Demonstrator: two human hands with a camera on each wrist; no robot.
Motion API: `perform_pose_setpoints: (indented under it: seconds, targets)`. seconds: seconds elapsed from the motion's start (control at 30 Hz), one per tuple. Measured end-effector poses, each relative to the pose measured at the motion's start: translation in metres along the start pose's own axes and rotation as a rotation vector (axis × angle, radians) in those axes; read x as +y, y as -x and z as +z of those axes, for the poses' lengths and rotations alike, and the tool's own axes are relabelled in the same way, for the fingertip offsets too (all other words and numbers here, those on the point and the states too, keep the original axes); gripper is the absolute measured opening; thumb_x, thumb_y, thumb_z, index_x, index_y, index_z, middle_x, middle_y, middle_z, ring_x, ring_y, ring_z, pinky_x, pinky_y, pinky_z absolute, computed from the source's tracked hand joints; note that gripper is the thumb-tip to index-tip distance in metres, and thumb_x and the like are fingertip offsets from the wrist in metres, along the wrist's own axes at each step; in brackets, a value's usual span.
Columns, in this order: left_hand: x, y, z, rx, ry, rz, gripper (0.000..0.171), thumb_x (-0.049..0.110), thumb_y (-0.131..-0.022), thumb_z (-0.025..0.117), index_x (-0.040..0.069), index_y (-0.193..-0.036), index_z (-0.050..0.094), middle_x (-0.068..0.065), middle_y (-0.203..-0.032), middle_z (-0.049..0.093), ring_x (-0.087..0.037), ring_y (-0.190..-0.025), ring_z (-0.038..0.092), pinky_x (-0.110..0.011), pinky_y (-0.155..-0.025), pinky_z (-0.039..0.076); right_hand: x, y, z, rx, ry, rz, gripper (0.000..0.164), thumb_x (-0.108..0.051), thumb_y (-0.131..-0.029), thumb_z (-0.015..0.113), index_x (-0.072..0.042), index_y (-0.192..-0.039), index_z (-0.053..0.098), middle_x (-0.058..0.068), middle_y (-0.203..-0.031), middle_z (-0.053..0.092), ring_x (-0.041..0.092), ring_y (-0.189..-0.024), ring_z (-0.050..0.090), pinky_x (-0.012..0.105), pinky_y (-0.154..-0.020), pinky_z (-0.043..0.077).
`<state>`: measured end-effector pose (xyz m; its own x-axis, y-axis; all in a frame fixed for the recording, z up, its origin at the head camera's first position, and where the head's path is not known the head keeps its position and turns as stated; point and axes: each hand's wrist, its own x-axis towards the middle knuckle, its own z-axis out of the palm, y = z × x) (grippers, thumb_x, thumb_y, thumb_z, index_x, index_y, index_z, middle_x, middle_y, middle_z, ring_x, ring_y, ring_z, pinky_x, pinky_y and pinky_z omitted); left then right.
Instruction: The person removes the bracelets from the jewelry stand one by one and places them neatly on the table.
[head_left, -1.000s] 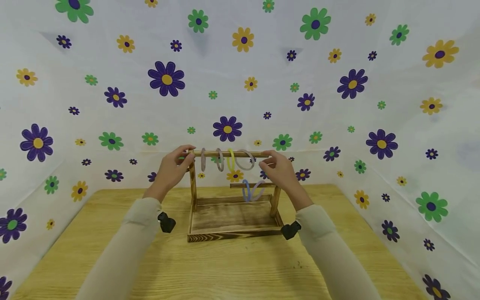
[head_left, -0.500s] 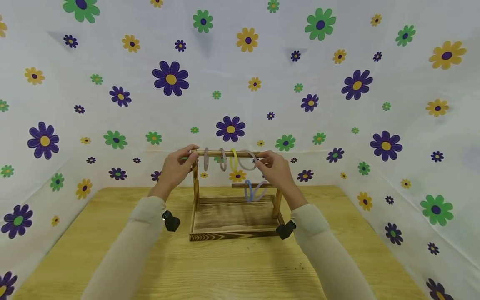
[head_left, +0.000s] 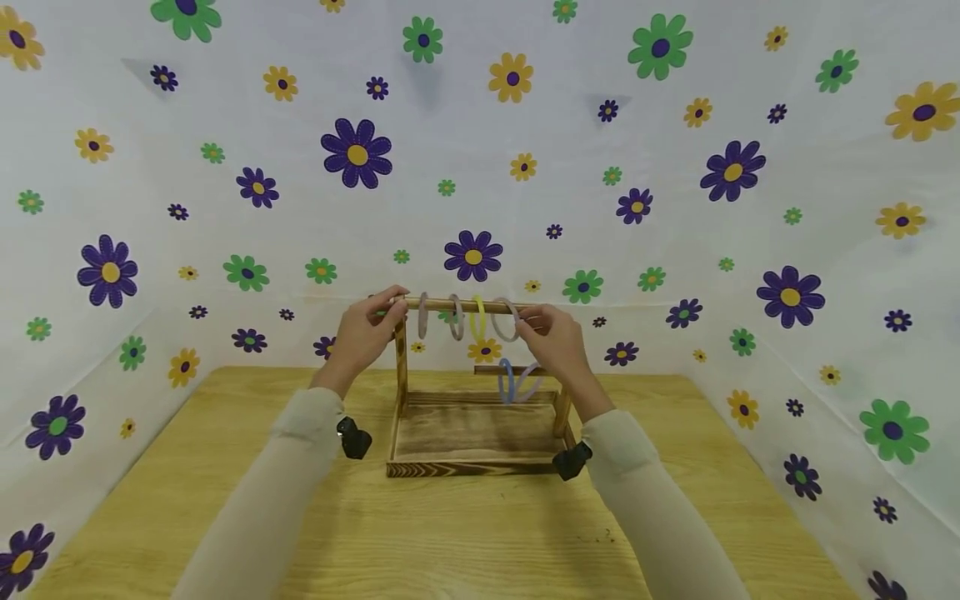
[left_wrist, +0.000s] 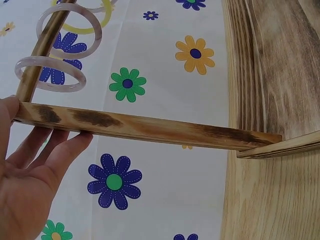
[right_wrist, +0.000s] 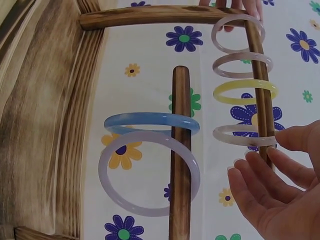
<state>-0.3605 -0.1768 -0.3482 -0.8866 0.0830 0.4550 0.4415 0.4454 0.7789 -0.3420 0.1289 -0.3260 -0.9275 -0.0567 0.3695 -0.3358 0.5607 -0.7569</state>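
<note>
A wooden bangle stand [head_left: 480,469] has a high bar [right_wrist: 262,95] and a lower bar [right_wrist: 181,82]. My left hand [head_left: 363,335] grips the top corner where the left post [left_wrist: 135,125] meets the high bar, fingers behind the wood. My right hand [head_left: 557,343] pinches the pale bangle [right_wrist: 234,141] nearest the high bar's free end, thumb and fingertips at its edge by the bar. Beside it along that bar hang a yellow bangle [right_wrist: 225,99] and two greyish-mauve ones, the outermost mauve bangle [left_wrist: 75,88] close to my left hand.
On the lower bar hang a blue bangle [right_wrist: 150,119] and a lavender bangle [right_wrist: 104,175]. The stand's tray base rests on a wooden table [head_left: 465,542]. Behind and at both sides rises a white flower-printed cloth [head_left: 420,208].
My right hand has moved left from the high bar's free end onto the pale bangle, which now hangs narrower in view. My left hand keeps its grip on the corner.
</note>
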Motion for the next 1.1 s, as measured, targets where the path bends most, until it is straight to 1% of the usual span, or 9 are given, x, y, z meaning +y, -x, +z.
perform_pose_setpoints:
  seconds: [0.1,0.23,0.43,0.6,0.7,0.77,0.9,0.97,1.1]
  targets:
    - [0.001,0.002,0.0,0.003,-0.005,0.002,0.042,0.039,-0.109,0.052,0.017,-0.143,0.062,-0.021,-0.127,0.07,-0.036,-0.105,0.073,-0.029,-0.074,0.054,-0.001,0.0,0.003,0.017,-0.001,-0.007,0.026,-0.023,-0.1,0.066,-0.005,-0.118,0.072,0.018,-0.114,0.077,0.034,-0.103,0.074,0.049,-0.09,0.058]
    - [0.0,0.002,0.001,-0.007,-0.001,-0.006,0.043,0.038,-0.109,0.051,0.015,-0.144,0.061,-0.023,-0.128,0.069,-0.037,-0.107,0.073,-0.033,-0.077,0.056,0.0,-0.001,0.007,0.026,0.007,0.009,0.026,-0.026,-0.099,0.067,-0.006,-0.114,0.074,0.015,-0.111,0.077,0.032,-0.101,0.072,0.047,-0.09,0.057]
    - [-0.001,0.004,0.0,-0.001,-0.009,-0.016,0.04,0.036,-0.109,0.051,0.016,-0.143,0.061,-0.025,-0.127,0.069,-0.039,-0.109,0.073,-0.039,-0.082,0.058,0.002,-0.002,0.014,0.017,0.002,0.007,0.025,-0.027,-0.099,0.068,-0.006,-0.113,0.075,0.014,-0.111,0.078,0.032,-0.102,0.072,0.047,-0.091,0.057]
    - [0.003,0.002,0.0,-0.001,-0.01,-0.003,0.04,0.036,-0.109,0.052,0.017,-0.142,0.062,-0.024,-0.127,0.07,-0.038,-0.107,0.074,-0.033,-0.078,0.057,0.002,-0.004,0.015,0.045,-0.002,-0.005,0.023,-0.023,-0.1,0.067,-0.004,-0.111,0.075,0.016,-0.106,0.078,0.032,-0.1,0.073,0.047,-0.09,0.056]
    - [0.004,0.001,-0.001,0.002,-0.006,0.007,0.04,0.036,-0.109,0.052,0.015,-0.142,0.062,-0.024,-0.125,0.07,-0.038,-0.105,0.074,-0.031,-0.075,0.055,0.001,-0.006,0.015,0.057,-0.012,-0.009,0.022,-0.022,-0.1,0.067,-0.003,-0.109,0.075,0.017,-0.103,0.078,0.033,-0.098,0.072,0.047,-0.09,0.056]
    - [0.005,0.0,-0.001,0.001,-0.009,0.007,0.04,0.036,-0.109,0.052,0.015,-0.142,0.062,-0.023,-0.126,0.071,-0.038,-0.106,0.074,-0.031,-0.076,0.056,0.001,-0.006,0.015,0.06,-0.017,-0.011,0.022,-0.02,-0.1,0.067,-0.002,-0.109,0.075,0.017,-0.103,0.078,0.033,-0.098,0.072,0.046,-0.089,0.056]
    - [0.003,0.0,-0.001,-0.011,-0.002,-0.001,0.04,0.036,-0.109,0.052,0.015,-0.142,0.062,-0.024,-0.128,0.07,-0.038,-0.113,0.072,-0.041,-0.083,0.061,0.002,-0.004,0.014,0.059,-0.041,0.003,0.021,-0.018,-0.101,0.066,-0.002,-0.111,0.074,0.019,-0.105,0.078,0.032,-0.094,0.074,0.036,-0.081,0.058]
    - [0.001,0.0,0.0,-0.014,0.011,-0.005,0.04,0.036,-0.109,0.053,0.016,-0.141,0.062,-0.025,-0.129,0.07,-0.039,-0.114,0.072,-0.047,-0.087,0.061,0.003,-0.002,0.014,0.059,-0.058,0.02,0.021,-0.019,-0.101,0.066,-0.002,-0.111,0.073,0.019,-0.106,0.078,0.031,-0.093,0.074,0.032,-0.077,0.058]
    - [0.001,-0.001,-0.001,-0.017,0.026,-0.022,0.04,0.038,-0.109,0.053,0.017,-0.142,0.062,-0.024,-0.131,0.068,-0.039,-0.117,0.07,-0.052,-0.091,0.06,0.003,-0.003,0.013,0.059,-0.072,0.037,0.023,-0.021,-0.101,0.066,-0.002,-0.112,0.073,0.019,-0.107,0.078,0.03,-0.09,0.074,0.03,-0.075,0.058]
